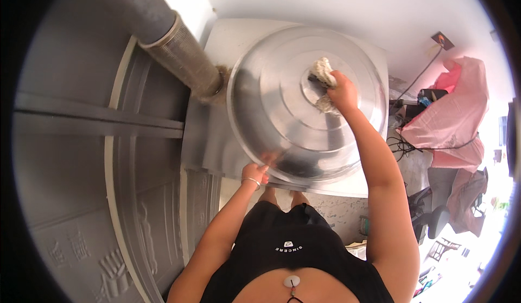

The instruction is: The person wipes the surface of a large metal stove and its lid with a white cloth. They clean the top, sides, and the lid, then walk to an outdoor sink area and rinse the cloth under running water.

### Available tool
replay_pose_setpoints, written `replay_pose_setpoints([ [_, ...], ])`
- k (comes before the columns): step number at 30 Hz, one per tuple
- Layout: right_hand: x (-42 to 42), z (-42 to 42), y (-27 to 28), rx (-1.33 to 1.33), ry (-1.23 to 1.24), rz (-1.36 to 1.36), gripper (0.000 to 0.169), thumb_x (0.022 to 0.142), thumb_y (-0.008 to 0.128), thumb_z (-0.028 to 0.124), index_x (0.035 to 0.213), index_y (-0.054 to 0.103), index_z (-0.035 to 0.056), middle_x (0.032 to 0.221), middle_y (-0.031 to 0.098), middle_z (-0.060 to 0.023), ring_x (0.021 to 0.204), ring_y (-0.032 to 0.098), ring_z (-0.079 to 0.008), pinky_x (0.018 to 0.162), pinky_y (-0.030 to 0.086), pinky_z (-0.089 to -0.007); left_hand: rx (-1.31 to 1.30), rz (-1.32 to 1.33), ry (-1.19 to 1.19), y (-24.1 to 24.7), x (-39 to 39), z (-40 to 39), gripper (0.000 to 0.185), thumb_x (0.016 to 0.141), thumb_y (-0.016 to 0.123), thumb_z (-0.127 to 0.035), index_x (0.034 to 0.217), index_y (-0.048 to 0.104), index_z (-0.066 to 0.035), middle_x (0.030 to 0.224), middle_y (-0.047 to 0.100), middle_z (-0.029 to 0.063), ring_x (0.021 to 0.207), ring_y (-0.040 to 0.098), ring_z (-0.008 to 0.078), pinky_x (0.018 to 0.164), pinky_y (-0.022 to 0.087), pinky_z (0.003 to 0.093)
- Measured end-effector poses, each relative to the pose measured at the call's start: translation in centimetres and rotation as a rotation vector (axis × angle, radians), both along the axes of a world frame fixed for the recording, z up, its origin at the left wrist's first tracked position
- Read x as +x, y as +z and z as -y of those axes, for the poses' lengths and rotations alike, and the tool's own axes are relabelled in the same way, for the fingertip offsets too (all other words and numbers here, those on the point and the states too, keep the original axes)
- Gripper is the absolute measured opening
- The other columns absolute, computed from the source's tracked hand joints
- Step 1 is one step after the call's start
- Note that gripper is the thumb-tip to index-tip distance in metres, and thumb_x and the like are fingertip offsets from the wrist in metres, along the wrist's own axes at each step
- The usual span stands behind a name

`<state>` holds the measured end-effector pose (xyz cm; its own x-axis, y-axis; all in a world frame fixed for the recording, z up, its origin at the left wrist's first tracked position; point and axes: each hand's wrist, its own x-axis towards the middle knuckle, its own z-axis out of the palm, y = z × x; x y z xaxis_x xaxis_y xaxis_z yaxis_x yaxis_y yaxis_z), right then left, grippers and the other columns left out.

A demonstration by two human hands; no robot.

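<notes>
A large domed metal lid (pixel 281 87) with ringed ridges covers much of a white and metal-topped stand before me. My right hand (pixel 343 93) is closed around a pale cloth (pixel 323 71) at the lid's central handle, most of which the hand and cloth hide; more of the cloth hangs below my fingers. At the lid's near left rim is my left hand (pixel 256 173), wearing a bracelet, its fingers at the edge; whether they grip the rim is unclear.
A thick metal flue pipe (pixel 183 54) rises from the stand's left side, near grey panelled doors (pixel 61 156). To the right are a wall socket (pixel 442 40) with a cable, tangled black cords (pixel 403 146) and a pink cloth (pixel 452 115) draped over something.
</notes>
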<state>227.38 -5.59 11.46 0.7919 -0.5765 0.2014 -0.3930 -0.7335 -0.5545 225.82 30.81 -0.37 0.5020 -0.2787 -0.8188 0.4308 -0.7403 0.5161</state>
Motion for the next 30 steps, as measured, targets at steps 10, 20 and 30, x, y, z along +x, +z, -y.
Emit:
replay_pose_setpoints([
  [10, -6.7, 5.7, 0.4, 0.497, -0.297, 0.45, 0.031, 0.075, 0.067, 0.008, 0.105, 0.061, 0.0039, 0.096, 0.065, -0.0122, 0.09, 0.062, -0.0216, 0.079, 0.048, -0.0327, -0.287, 1.183, -0.592, 12.9, 5.1, 11.4, 0.055, 0.076, 0.069, -0.033, 0.115, 0.052, 0.002, 0.11, 0.056, 0.0247, 0.096, 0.055, 0.0392, 0.081, 0.046, 0.0461],
  [20, -7.0, 5.2, -0.2, -0.153, 0.107, -0.041, 0.078, 0.076, 0.069, 0.036, 0.143, 0.034, 0.017, 0.151, 0.009, -0.023, 0.139, 0.007, -0.0426, 0.11, 0.009, -0.0548, -0.231, 1.44, -0.721, 11.0, 9.9, 28.7, 0.085, 0.084, 0.053, -0.054, 0.137, 0.03, 0.008, 0.147, 0.021, 0.0273, 0.137, 0.018, 0.0397, 0.111, 0.013, 0.051],
  [30, 1.9, 10.2, -3.3, -0.047, 0.201, -0.069, 0.052, 0.083, 0.058, 0.014, 0.133, 0.046, 0.0145, 0.148, 0.024, -0.019, 0.135, 0.023, -0.04, 0.107, 0.031, -0.0428, -0.3, 1.285, -0.796, 10.9, 10.5, 29.0, 0.058, 0.08, 0.063, -0.036, 0.115, 0.049, 0.008, 0.131, 0.04, 0.0252, 0.127, 0.033, 0.0393, 0.109, 0.019, 0.051],
])
